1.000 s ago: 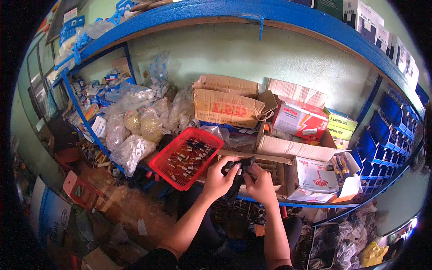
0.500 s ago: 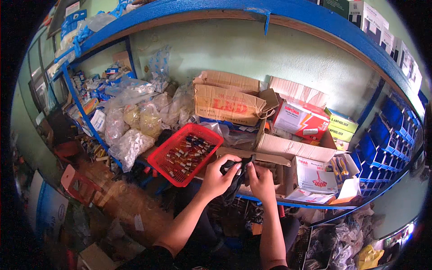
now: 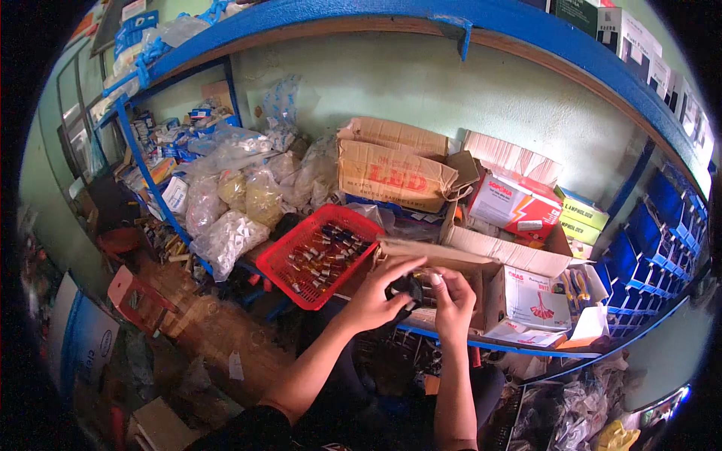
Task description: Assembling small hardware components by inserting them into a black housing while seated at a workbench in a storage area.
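My left hand (image 3: 376, 298) is closed around a crumpled black thing (image 3: 406, 289); I cannot tell whether it is cloth or thin plastic. Just to its right, my right hand (image 3: 453, 307) has thumb and fingertips pinched together, with what they hold too small to make out. Both hands hover over the near side of an open cardboard box (image 3: 492, 289). To the left of them is a red plastic basket (image 3: 312, 302) with several small bulb-like pieces lying in it, their ends metallic.
Behind stand a brown carton (image 3: 387, 180) and a red-and-white box (image 3: 508, 207). A white box (image 3: 534, 301) is at right, near blue bins (image 3: 647, 233). Clear plastic bags (image 3: 229, 244) crowd the left. A blue shelf beam (image 3: 338, 19) crosses overhead.
The view has shifted, moving the scene rightward. My right hand has left the black thing's top edge and now pinches beside it. The black thing is bunched smaller in my left hand.
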Demonstrator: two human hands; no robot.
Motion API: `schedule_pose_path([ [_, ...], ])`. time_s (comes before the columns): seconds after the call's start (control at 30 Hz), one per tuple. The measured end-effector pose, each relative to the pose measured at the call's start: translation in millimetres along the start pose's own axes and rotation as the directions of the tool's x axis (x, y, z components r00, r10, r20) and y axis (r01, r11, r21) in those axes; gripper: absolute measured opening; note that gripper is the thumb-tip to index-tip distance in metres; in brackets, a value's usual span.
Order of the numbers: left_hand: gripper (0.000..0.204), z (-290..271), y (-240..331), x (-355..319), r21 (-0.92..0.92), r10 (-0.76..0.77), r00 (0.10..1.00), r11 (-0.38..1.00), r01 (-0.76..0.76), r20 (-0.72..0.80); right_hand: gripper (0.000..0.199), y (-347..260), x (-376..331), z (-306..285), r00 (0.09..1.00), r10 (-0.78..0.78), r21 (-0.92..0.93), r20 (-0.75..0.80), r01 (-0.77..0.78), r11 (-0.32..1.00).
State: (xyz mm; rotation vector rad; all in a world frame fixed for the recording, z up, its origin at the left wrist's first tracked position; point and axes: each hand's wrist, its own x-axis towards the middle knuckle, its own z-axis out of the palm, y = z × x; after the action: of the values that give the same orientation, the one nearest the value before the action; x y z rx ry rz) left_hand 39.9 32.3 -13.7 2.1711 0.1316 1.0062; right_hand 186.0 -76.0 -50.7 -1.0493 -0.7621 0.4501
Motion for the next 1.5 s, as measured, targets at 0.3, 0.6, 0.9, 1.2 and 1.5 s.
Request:
schedule_pose_path([
  [0.3, 0.041, 13.8, -10.3, -1.6, -0.084, -0.056, 0.995, 0.995, 0.049, -0.083, 0.025, -0.5, 4.2, 3.6, 0.992, 0.04, -0.218, 0.116, -0.014, 0.976],
  [0.6, 0.043, 19.0, -25.6, -5.0, -0.156, -0.179, 0.97, 0.976, 0.154, -0.162, 0.046, -24.2, 3.5, 2.4, 0.896, 0.093, -0.28, 0.435, 0.036, 0.959],
  [0.9, 0.037, 9.2, -28.7, -7.7, -0.549, -0.252, 0.964, 0.796, 0.256, 0.085, 0.051, -12.6, 16.2, -8.5, 0.856, 0.044, -0.243, 0.514, 0.096, 0.965],
  [1.2, 0.026, 0.2, -26.9, -8.8, -0.465, -0.403, 0.914, 0.82, 0.334, -0.053, 0.041, -6.0, 19.0, 0.6, 0.899, 0.042, -0.305, 0.436, 0.104, 0.947],
  [1.5, 0.033, -17.1, -0.7, -5.1, 0.263, -0.008, 0.978, 0.963, 0.063, -0.208, 0.046, -12.2, 12.8, 11.9, 0.931, -0.089, -0.469, 0.353, 0.258, 0.845],
])
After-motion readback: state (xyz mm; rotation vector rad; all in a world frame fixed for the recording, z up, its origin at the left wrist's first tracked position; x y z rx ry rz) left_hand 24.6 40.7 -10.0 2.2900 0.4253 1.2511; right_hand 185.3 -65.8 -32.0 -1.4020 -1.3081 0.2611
